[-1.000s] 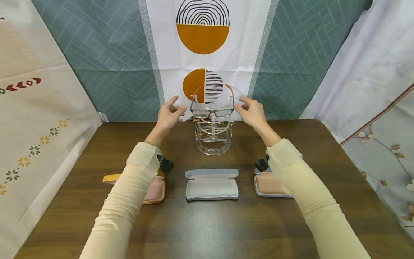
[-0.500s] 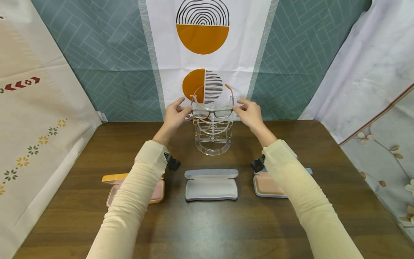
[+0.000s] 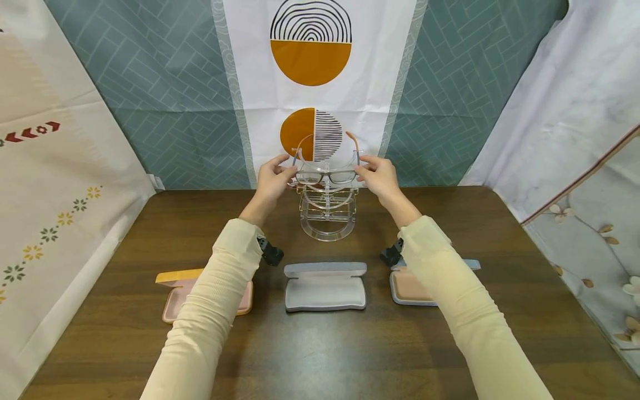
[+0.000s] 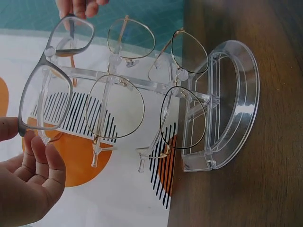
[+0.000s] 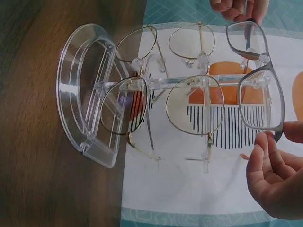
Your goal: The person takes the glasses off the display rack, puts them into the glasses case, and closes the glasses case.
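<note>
On the wooden desk [image 3: 320, 344], a clear acrylic stand [image 3: 327, 214] at 12 o'clock holds three glasses. The open grey case [image 3: 325, 286], no writing readable, lies empty. The left hand [image 3: 271, 180] and right hand [image 3: 378, 176] pinch the top grey-framed glasses [image 3: 325, 176] at its ends.

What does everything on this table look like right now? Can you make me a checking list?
Surface: dark wooden table.
Job's things: grey-framed glasses on the top tier of a clear stand; two wire-framed pairs below.
Clutter: open grey case, pink case with orange lid at left, peach case at right.
Hands: left hand and right hand each pinch one end of the grey frame.
Cables: nothing seen.
Surroundings: patterned cloth backdrops on three sides.
</note>
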{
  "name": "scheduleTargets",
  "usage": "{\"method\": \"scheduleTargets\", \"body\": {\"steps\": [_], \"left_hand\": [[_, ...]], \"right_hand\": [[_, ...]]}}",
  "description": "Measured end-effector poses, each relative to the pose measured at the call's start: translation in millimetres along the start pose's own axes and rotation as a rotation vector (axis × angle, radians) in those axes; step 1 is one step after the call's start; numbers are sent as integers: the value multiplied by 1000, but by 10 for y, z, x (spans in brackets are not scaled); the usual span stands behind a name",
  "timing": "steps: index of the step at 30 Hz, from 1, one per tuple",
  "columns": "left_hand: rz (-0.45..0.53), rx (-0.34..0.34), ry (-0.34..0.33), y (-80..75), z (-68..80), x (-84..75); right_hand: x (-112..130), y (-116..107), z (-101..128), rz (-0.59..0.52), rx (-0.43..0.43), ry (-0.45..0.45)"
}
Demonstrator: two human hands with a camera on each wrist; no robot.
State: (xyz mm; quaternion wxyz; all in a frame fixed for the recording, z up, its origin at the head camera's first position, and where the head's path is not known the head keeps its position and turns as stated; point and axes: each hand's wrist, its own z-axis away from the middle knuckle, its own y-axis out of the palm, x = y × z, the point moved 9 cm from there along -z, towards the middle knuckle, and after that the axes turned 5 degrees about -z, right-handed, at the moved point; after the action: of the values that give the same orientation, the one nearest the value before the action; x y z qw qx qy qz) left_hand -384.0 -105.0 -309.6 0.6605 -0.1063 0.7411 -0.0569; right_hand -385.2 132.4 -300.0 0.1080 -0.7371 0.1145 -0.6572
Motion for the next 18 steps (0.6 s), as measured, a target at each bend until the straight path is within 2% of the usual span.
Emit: {"method": "scheduleTargets", "body": {"steps": [7, 18], "left_hand": [[23, 5, -5, 15, 2, -10], [82, -13, 34, -22, 95, -141]], "right_hand": [[30, -6, 33, -43, -21, 15], [135, -30, 96, -68, -25, -6]]}}
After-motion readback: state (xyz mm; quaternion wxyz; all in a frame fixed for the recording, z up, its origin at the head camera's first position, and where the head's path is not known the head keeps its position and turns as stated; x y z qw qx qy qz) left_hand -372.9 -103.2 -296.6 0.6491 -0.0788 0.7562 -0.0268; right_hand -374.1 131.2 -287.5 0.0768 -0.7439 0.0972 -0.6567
